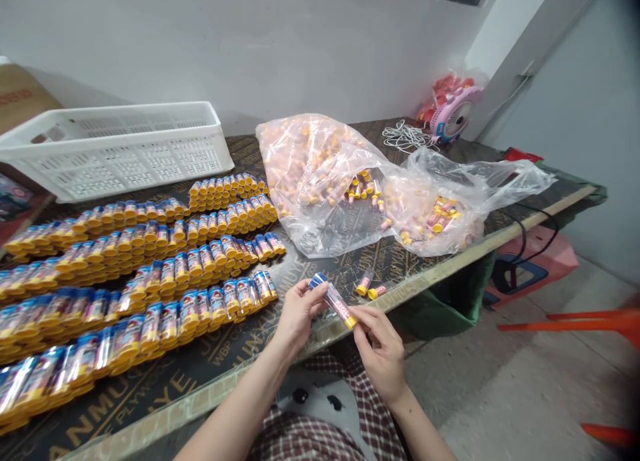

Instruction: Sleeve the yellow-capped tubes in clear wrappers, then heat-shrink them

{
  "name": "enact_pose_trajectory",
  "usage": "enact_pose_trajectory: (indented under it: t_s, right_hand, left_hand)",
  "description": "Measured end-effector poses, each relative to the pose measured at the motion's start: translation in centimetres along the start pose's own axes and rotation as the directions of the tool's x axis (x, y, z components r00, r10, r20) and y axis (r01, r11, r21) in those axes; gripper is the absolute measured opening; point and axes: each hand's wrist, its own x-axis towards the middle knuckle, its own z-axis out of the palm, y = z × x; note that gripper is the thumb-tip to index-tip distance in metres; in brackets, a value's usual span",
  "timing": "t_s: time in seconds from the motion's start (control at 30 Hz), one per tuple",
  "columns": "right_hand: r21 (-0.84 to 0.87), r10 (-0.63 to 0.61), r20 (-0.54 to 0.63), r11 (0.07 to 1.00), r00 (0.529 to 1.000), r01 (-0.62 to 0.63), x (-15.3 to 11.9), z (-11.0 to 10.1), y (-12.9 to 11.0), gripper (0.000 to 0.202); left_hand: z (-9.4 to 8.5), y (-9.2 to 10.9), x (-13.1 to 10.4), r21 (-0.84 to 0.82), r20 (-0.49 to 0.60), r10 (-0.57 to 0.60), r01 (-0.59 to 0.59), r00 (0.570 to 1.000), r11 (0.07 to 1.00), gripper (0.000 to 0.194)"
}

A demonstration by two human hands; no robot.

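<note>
A clear tube with a blue cap end and a yellow end is held slantwise over the table's front edge. My left hand grips its blue end between thumb and fingers. The fingers of my right hand are closed on the yellow end. Just beyond my right hand, two small tubes with yellow ends lie on the dark table. To the left, rows of blue-and-yellow labelled tubes are stacked.
Clear plastic bags of yellow-ended tubes lie behind my hands. A white basket stands at the back left. At the back right are a pink fan and a white cable. Orange legs show at the right.
</note>
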Motion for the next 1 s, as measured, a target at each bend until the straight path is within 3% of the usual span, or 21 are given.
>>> enact_pose_trajectory:
  t_s: [0.23,0.47,1.0]
  right_hand:
    - [-0.062,-0.08,0.083,0.994,0.993,0.086,0.9,-0.5,0.2,0.069]
    - [0.229,-0.061,0.286,0.973,0.956,-0.007,1.2,-0.5,0.0,0.081]
    - [0.336,-0.025,0.212,0.941,0.977,-0.049,0.9,0.1,0.1,0.08]
  left_hand:
    - [0.0,0.5,-2.1,0.182,0.215,-0.144,0.105,0.966,0.978,0.037]
    - [-0.2,0.1,-3.3,0.24,0.28,-0.23,0.164,0.932,0.957,0.032]
    - [-0.2,-0.1,-3.6,0.234,0.259,-0.225,0.165,0.939,0.958,0.029]
